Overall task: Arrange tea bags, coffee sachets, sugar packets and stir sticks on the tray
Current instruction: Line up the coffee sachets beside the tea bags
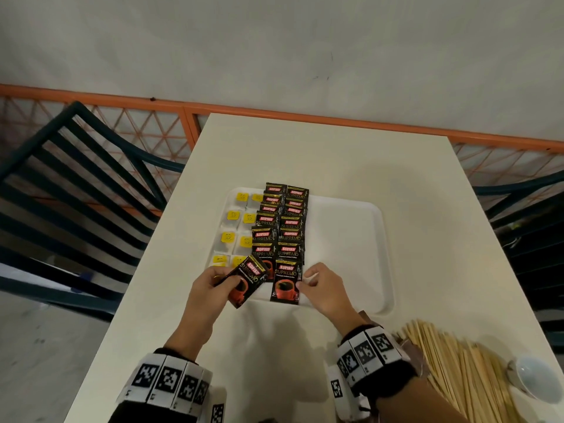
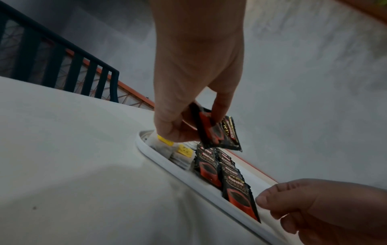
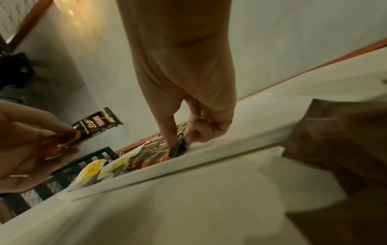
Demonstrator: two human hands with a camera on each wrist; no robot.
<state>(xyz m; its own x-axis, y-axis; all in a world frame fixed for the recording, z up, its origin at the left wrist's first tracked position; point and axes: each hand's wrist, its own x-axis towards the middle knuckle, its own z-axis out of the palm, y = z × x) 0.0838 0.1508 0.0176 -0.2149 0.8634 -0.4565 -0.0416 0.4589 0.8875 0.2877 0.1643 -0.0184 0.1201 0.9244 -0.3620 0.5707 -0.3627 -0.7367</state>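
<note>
A white tray [image 1: 351, 239] lies mid-table. Tea bags [image 1: 233, 236] with yellow tags fill two columns at its left. Beside them run two overlapping columns of black coffee sachets [image 1: 280, 227]. My left hand [image 1: 227, 280] grips a loose coffee sachet [image 1: 248, 282], tilted, just above the tray's near left part; the left wrist view shows this held sachet [image 2: 220, 134] between thumb and fingers. My right hand [image 1: 302, 282] pinches the right edge of the nearest sachet [image 1: 286, 285] of the right column, which lies on the tray. Wooden stir sticks [image 1: 457, 367] lie heaped at the near right.
The tray's right half [image 1: 360, 270] holds nothing. A small white cup [image 1: 534, 377] stands by the sticks, with something brown [image 3: 345, 132] beside my right wrist. Dark slatted chairs [image 1: 76, 184] flank the table, and an orange fence [image 1: 305, 117] runs behind it.
</note>
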